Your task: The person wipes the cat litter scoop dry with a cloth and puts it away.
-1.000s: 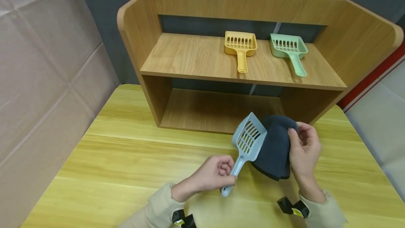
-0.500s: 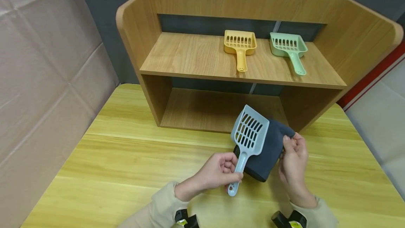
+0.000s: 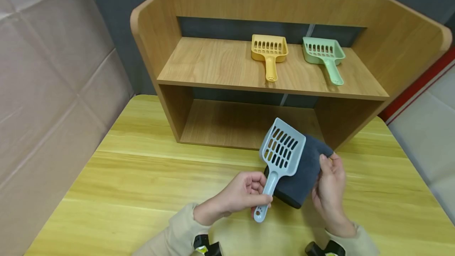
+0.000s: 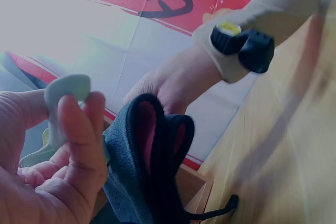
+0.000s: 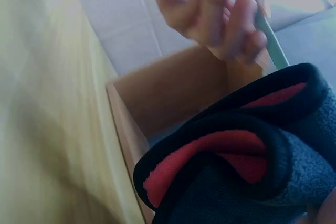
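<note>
In the head view my left hand [image 3: 241, 196] pinches the handle of a light blue-grey litter scoop [image 3: 281, 171] with a slotted head. The scoop's head tilts up and away, over the table. Behind and right of it hangs a dark grey cloth [image 3: 308, 169], partly hidden by the scoop and overlapping its back. My right hand [image 3: 330, 196] pinches the cloth's upper right edge between thumb and fingers. From the right wrist, the folded cloth [image 5: 299, 166] shows black edging and a red inner side. A thin loop [image 4: 215, 216] trails from it in the left wrist view.
A two-level wooden shelf [image 3: 227, 66] stands at the back of the yellow wood table [image 3: 142, 177]. On its upper board lie a yellow litter scoop [image 3: 271, 64] and a green litter scoop [image 3: 332, 70]. Pale panels [image 3: 53, 90] flank the table.
The scoop's head has turned to face up more squarely. My right hand and the cloth have shifted left, further behind the scoop; over the last half second they have barely moved.
</note>
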The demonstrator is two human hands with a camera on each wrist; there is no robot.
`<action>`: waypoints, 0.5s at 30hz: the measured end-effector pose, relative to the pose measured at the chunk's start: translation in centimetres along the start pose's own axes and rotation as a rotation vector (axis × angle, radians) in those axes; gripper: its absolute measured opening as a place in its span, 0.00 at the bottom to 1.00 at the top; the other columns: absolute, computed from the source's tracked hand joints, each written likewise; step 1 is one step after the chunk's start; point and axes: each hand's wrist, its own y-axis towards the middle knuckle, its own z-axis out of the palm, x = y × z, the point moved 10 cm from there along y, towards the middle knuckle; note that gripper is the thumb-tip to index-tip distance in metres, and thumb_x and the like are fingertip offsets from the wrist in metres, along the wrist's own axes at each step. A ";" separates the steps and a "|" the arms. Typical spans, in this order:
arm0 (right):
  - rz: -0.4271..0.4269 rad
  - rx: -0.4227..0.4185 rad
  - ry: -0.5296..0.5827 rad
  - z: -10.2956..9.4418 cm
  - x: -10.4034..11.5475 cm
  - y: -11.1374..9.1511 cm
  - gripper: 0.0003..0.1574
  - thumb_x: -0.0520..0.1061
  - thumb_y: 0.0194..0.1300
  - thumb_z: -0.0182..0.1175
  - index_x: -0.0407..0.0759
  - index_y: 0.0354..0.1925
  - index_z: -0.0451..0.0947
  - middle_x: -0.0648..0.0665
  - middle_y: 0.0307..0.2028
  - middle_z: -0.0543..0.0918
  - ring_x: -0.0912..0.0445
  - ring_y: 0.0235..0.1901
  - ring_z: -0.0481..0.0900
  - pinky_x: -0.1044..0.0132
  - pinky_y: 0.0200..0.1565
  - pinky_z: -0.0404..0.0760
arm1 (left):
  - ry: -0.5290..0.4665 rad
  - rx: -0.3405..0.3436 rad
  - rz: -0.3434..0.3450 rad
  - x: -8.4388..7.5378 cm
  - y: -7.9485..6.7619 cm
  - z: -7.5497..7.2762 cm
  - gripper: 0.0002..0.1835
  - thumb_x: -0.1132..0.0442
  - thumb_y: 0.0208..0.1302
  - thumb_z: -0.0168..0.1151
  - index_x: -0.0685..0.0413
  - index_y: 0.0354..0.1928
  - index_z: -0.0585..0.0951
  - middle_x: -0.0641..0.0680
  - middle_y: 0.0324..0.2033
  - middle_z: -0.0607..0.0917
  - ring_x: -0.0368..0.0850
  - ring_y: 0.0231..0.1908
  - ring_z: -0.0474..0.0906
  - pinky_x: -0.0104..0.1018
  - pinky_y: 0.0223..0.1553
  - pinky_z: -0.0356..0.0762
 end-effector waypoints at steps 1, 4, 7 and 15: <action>-0.007 -0.003 0.019 0.0 0.1 0.1 0.07 0.36 0.71 0.45 0.36 0.47 0.65 0.47 0.22 0.79 0.59 0.13 0.76 0.70 0.13 0.75 | -0.002 0.011 -0.004 0.0 -0.1 0.1 0.07 0.79 0.55 0.56 0.76 0.31 0.67 0.66 0.21 0.79 0.34 0.17 0.75 0.24 0.12 0.68; -0.040 -0.001 0.064 -0.1 0.5 0.4 0.07 0.35 0.71 0.46 0.34 0.46 0.66 0.46 0.22 0.79 0.58 0.14 0.76 0.70 0.14 0.76 | -0.012 0.038 -0.028 0.1 -0.2 0.4 0.06 0.79 0.55 0.55 0.76 0.31 0.67 0.61 0.21 0.80 0.34 0.17 0.74 0.24 0.12 0.68; -0.027 0.017 0.050 0.0 0.2 -0.1 0.07 0.35 0.71 0.45 0.34 0.46 0.65 0.46 0.22 0.80 0.58 0.14 0.77 0.70 0.14 0.76 | -0.018 0.037 -0.024 0.1 -0.2 0.5 0.06 0.79 0.55 0.55 0.76 0.31 0.67 0.58 0.21 0.80 0.33 0.17 0.74 0.24 0.13 0.68; 0.024 0.021 0.010 0.3 -0.5 -0.8 0.07 0.37 0.71 0.45 0.36 0.47 0.65 0.48 0.23 0.79 0.59 0.15 0.76 0.71 0.15 0.76 | -0.070 0.040 -0.050 -0.1 -0.6 0.5 0.07 0.79 0.54 0.55 0.76 0.30 0.66 0.49 0.21 0.81 0.33 0.17 0.75 0.22 0.13 0.68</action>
